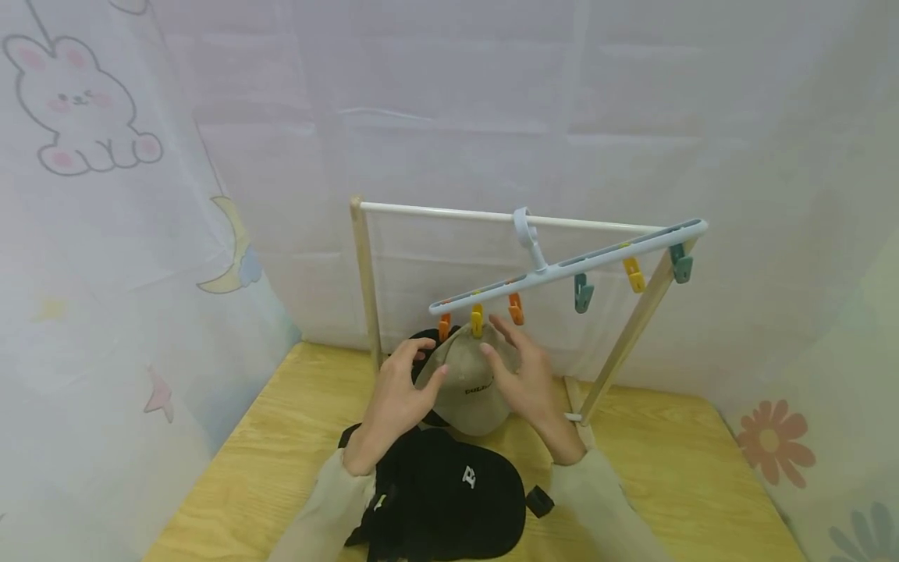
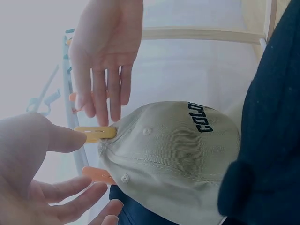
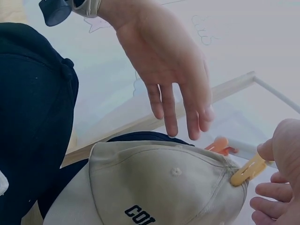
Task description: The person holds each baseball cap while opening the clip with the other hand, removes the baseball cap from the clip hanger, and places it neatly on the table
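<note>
A beige cap (image 1: 469, 382) hangs by its back edge from a yellow clip (image 1: 477, 320) on a white clip hanger (image 1: 562, 269). My left hand (image 1: 407, 382) is at the cap's left side and my right hand (image 1: 513, 363) at its right, both with straight, spread fingers and holding nothing. In the left wrist view the right hand (image 2: 105, 93) points down at the yellow clip (image 2: 96, 133) on the cap (image 2: 173, 159). In the right wrist view the left hand (image 3: 178, 98) hovers just above the cap (image 3: 159, 187). A black cap (image 1: 426, 343) hangs behind it from an orange clip (image 1: 444, 326).
The hanger hooks over the white rod of a wooden rack (image 1: 367, 273) on a wooden table (image 1: 674, 468). Another black cap (image 1: 456, 492) lies on the table between my forearms. Free orange, teal and yellow clips (image 1: 583, 293) hang further right. White curtains enclose the table.
</note>
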A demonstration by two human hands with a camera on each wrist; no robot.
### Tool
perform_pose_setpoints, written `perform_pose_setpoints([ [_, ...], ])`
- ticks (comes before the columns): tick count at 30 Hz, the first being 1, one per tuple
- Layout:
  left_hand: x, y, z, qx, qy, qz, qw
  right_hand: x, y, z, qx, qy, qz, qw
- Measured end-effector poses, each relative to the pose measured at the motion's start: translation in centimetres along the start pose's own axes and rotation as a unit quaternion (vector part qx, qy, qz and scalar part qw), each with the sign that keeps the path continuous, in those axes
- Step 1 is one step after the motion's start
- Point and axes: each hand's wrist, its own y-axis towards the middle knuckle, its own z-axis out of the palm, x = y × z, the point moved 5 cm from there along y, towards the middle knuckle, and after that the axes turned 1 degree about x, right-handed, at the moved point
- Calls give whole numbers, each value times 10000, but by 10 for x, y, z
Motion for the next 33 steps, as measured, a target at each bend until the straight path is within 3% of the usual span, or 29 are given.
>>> perform_pose_setpoints([
  [6,1,4,5,136,33,-69,9999,4,8,7,-76,112,-204,9997],
  [17,-3,7,11,307,362,-147,9988,2,20,17,-215,260,-100,9994],
  [25,-4,10,15,242,661,-187,9973,-5,26,20,-329,501,-75,9982],
  [33,-5,14,19,378,722,-266,9963,-5,29,20,-262,568,109,9980],
])
